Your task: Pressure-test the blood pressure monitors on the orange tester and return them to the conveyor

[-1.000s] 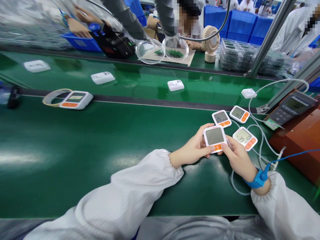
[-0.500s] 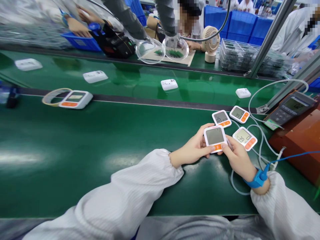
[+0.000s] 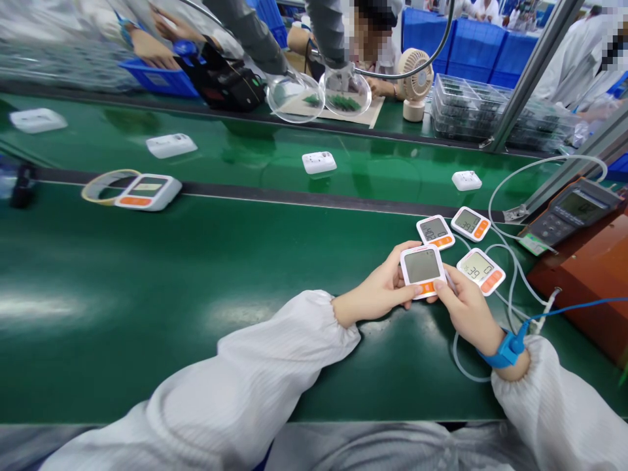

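Note:
Between my two hands is a white blood pressure monitor (image 3: 422, 267) with a grey screen and orange buttons. My left hand (image 3: 380, 288) grips its left side, the thumb on an orange button. My right hand (image 3: 466, 304) closes on its lower right corner, thumb also at the buttons. Digits show on three similar monitors lying around it: one just behind (image 3: 436, 231), one at the back right (image 3: 471, 224) and one beside my right hand (image 3: 481, 271). Thin pale tubing (image 3: 515, 275) runs near them. A blue wrist strap (image 3: 505, 350) circles my right wrist.
Several white device housings (image 3: 318, 162) lie on the green conveyor (image 3: 255, 154). Another monitor with a looped band (image 3: 150, 192) rests at the left. A grey meter (image 3: 569, 212) sits on an orange box (image 3: 583, 281) at right. Across the line are co-workers, a fan (image 3: 415, 82) and clear trays (image 3: 461, 108).
The white housings on the conveyor have shifted to the left. Both my hands keep the same hold on the monitor, and its screen looks the same.

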`<state>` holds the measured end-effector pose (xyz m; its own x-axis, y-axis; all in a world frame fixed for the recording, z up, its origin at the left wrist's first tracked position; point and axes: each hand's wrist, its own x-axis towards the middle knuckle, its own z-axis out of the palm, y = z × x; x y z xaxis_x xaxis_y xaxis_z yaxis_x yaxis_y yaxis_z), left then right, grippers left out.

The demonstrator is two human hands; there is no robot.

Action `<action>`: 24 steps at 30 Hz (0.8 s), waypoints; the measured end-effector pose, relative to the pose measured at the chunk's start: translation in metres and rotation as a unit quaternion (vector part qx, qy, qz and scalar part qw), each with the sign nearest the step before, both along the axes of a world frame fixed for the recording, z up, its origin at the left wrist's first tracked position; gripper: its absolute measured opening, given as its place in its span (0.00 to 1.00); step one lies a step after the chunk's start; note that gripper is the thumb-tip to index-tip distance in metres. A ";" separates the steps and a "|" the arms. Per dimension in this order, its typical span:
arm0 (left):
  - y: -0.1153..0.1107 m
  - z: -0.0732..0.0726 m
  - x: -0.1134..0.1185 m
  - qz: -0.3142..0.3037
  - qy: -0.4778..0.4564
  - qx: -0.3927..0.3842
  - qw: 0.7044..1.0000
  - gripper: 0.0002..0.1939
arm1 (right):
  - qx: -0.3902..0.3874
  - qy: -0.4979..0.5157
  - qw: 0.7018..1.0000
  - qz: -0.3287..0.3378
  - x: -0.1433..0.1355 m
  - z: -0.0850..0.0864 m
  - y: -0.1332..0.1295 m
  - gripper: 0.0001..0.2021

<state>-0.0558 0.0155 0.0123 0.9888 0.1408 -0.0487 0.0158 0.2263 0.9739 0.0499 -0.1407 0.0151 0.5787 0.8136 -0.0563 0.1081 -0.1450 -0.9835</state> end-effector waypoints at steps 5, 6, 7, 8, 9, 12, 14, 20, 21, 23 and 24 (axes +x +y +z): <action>0.000 -0.001 0.000 -0.005 -0.007 0.001 1.000 0.40 | -0.002 -0.005 1.000 0.003 0.000 -0.001 0.000 0.19; 0.000 -0.001 0.000 -0.006 -0.007 0.002 1.000 0.40 | -0.001 -0.005 1.000 0.002 0.000 -0.001 0.000 0.19; 0.000 -0.001 0.000 -0.006 -0.007 0.003 1.000 0.39 | 0.001 -0.004 1.000 0.002 0.001 -0.002 0.000 0.19; 0.001 -0.001 0.000 -0.005 -0.006 0.004 1.000 0.39 | 0.004 -0.004 1.000 0.002 0.001 -0.002 0.000 0.18; 0.001 -0.001 0.000 -0.004 -0.005 0.005 1.000 0.38 | 0.006 -0.004 1.000 0.003 0.001 -0.003 0.000 0.18; 0.001 -0.001 0.000 0.000 0.002 0.008 1.000 0.37 | 0.007 -0.005 1.000 0.006 0.001 -0.004 0.000 0.18; 0.001 -0.001 0.000 -0.003 0.003 0.006 1.000 0.37 | 0.007 -0.004 1.000 0.006 0.001 -0.004 0.000 0.18; 0.001 -0.001 0.000 -0.010 -0.007 0.001 1.000 0.36 | 0.007 -0.006 1.000 0.005 0.001 -0.002 0.000 0.18; 0.001 -0.001 0.000 -0.009 -0.007 0.002 1.000 0.36 | 0.006 -0.008 1.000 0.006 0.001 -0.002 -0.001 0.18; 0.001 -0.002 0.000 -0.007 -0.007 0.001 1.000 0.36 | 0.004 -0.013 1.000 0.009 0.002 -0.003 -0.001 0.18; 0.001 -0.002 0.000 -0.006 -0.007 -0.001 1.000 0.36 | 0.002 -0.016 1.000 0.010 0.002 -0.003 -0.001 0.18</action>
<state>-0.0558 0.0166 0.0104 0.9909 0.1296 -0.0348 0.0044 0.2278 0.9737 0.0515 -0.1421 0.0117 0.5639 0.8251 -0.0349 0.1415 -0.1382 -0.9803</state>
